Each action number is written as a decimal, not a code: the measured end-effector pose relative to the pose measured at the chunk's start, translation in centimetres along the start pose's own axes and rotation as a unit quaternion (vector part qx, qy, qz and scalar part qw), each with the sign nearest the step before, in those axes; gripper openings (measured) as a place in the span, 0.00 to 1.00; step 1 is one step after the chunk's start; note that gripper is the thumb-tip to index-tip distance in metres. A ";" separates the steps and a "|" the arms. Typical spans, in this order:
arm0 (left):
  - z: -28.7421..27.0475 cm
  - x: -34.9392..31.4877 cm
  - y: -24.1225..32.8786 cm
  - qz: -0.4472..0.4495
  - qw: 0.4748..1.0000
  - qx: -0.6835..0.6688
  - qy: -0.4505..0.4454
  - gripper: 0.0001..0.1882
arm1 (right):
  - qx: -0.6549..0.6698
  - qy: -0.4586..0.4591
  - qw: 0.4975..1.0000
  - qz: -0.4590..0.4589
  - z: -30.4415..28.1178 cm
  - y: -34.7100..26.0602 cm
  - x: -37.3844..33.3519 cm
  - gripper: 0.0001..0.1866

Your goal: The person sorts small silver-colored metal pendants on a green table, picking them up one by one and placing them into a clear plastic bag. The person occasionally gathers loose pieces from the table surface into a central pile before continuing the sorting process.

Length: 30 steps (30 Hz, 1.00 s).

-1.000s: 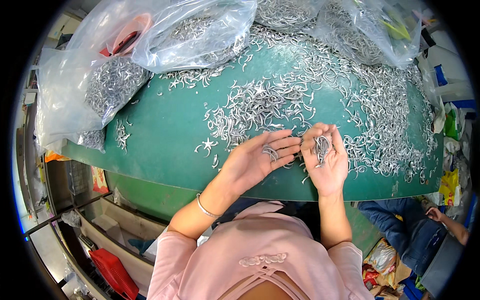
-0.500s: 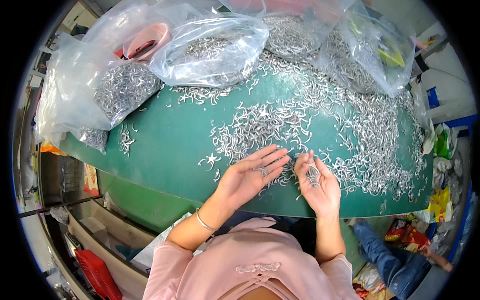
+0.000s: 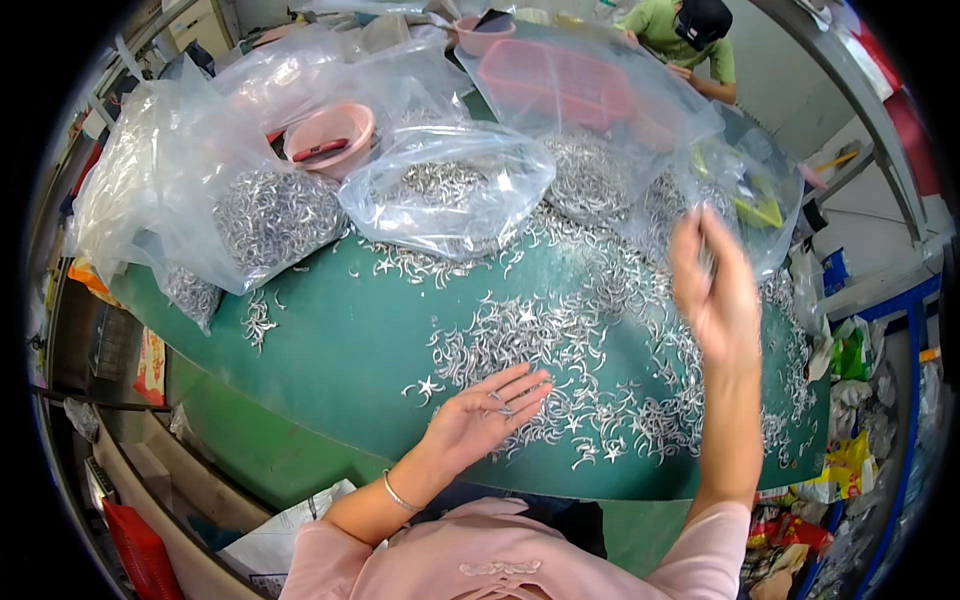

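My left hand (image 3: 484, 415) is palm up over the near side of the green table (image 3: 330, 350), its fingers stretched out. A few small curved silver metal pieces (image 3: 499, 404) rest on it at the base of the fingers. Beside it lies a loose pile of the same curved pieces (image 3: 505, 335), with some star-shaped ones among them. My right hand (image 3: 712, 285) is raised at the right, in front of a clear plastic bag of pieces (image 3: 665, 205). Motion smears its fingers, so what they hold cannot be made out.
Clear bags of metal pieces (image 3: 280, 215) line the table's far side, one standing wide-mouthed (image 3: 450, 185). A pink bowl (image 3: 345, 130) holds a red-handled tool. Behind are a pink basket (image 3: 555, 85) and a person in green (image 3: 655, 30). Scattered pieces cover the right side.
My right hand has moved from beside the left hand, up and away to the right toward the bags. My left hand stays palm up. The view has tilted up, bringing the person behind into sight.
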<state>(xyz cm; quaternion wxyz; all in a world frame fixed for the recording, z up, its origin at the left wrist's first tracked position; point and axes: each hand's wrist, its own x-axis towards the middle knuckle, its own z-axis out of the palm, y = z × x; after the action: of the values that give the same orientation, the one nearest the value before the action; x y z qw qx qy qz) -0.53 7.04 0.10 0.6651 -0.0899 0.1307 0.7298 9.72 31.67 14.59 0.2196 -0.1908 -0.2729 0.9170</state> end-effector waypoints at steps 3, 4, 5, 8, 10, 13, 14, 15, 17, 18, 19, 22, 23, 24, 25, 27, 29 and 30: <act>0.2 -0.1 0.2 0.005 1.000 -0.009 -0.008 0.35 | -0.092 -0.069 0.987 -0.112 5.4 -4.8 6.8 0.09; 0.2 -0.2 0.2 0.010 1.000 -0.018 -0.006 0.35 | -0.207 -0.069 0.960 -0.177 7.2 -5.5 8.5 0.09; 0.2 -0.2 0.3 0.012 1.000 -0.014 -0.006 0.35 | -0.318 -0.069 0.914 -0.241 8.8 -6.3 9.8 0.10; 0.0 -0.4 0.7 0.008 1.000 0.004 -0.013 0.35 | -0.603 -0.074 0.736 -0.300 11.8 -8.4 12.3 0.14; 0.0 -0.5 0.8 0.012 1.000 -0.028 -0.001 0.34 | -0.622 -0.050 0.754 -0.205 12.3 -8.1 13.4 0.13; 0.3 -0.6 1.1 0.011 0.999 -0.036 0.006 0.33 | -0.413 -0.060 0.908 -0.042 11.2 -7.5 14.3 0.12; 0.7 -0.6 1.2 0.007 1.000 -0.024 0.009 0.33 | -0.284 -0.084 0.955 0.002 10.2 -7.4 14.2 0.12; 0.8 -0.6 1.2 0.005 1.000 -0.015 0.014 0.34 | -0.148 -0.106 0.982 0.049 9.3 -7.2 13.9 0.12; 0.2 -0.7 1.3 0.010 1.000 -0.017 0.004 0.33 | 0.014 -0.095 0.994 0.044 8.5 -4.6 11.7 0.13; 0.0 -0.8 1.1 0.009 1.000 -0.018 -0.001 0.32 | 0.047 -0.091 0.994 0.040 8.0 -3.2 10.3 0.13; 0.0 -0.8 1.0 0.006 1.000 -0.031 0.003 0.32 | 0.081 -0.085 0.992 0.034 7.4 -1.9 8.8 0.14; -0.1 -0.7 0.7 0.002 0.999 -0.048 0.014 0.31 | 0.173 -0.056 0.982 0.042 6.5 2.0 4.7 0.16; -0.1 -0.7 0.4 -0.003 0.999 -0.052 0.012 0.31 | 0.199 -0.024 0.979 0.042 6.6 3.2 3.7 0.17; 0.1 -0.6 0.4 -0.006 0.999 -0.053 0.009 0.31 | 0.211 -0.020 0.976 0.048 6.5 4.0 2.8 0.18; 0.2 -0.7 0.4 -0.008 0.998 -0.055 0.005 0.31 | 0.222 -0.016 0.973 0.055 6.3 4.7 2.0 0.18; 0.2 -0.9 0.2 -0.001 0.999 -0.034 -0.001 0.30 | 0.238 -0.011 0.969 0.070 6.4 5.6 0.9 0.19; 0.1 -1.2 0.1 0.016 1.000 0.004 -0.003 0.28 | 0.245 -0.021 0.966 0.082 6.3 6.6 0.3 0.20; 0.3 -1.2 0.1 0.022 0.999 0.024 -0.003 0.26 | 0.242 -0.030 0.966 0.083 6.0 6.9 0.0 0.20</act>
<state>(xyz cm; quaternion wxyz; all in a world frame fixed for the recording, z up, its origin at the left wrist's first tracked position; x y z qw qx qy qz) -0.48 5.96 0.77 0.6514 -0.0684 0.1479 0.7410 4.83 23.97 15.19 0.1746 -0.1267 -0.0329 0.9759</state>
